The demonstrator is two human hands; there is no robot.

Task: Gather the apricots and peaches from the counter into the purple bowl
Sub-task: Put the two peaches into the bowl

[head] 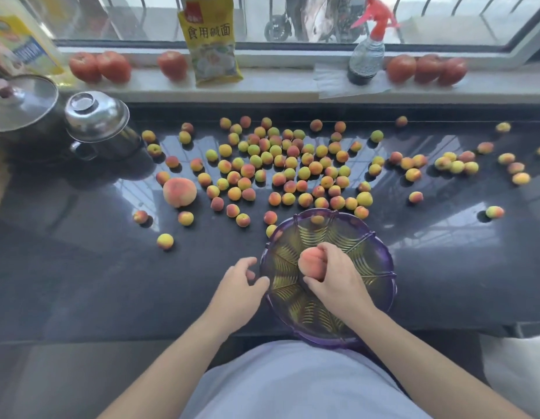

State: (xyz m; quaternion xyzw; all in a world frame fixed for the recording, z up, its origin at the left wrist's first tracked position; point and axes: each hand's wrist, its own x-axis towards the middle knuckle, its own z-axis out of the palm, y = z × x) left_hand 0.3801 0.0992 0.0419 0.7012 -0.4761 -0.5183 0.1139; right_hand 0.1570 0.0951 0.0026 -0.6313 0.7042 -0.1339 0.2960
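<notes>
Head view, right hand [338,278] gripping fuzzy round peach [311,263], ribbed purple bowl [380,261]

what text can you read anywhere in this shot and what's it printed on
"食用碱面": large dark characters on the yellow packet standing on the windowsill.
Red patch at the top of that packet: holds small print, too blurred to read.
Yellow and blue package at the far left: it has lettering on a blue band, too blurred and tilted to read.
Spray bottle, purple bowl, pots: no readable text.
</notes>
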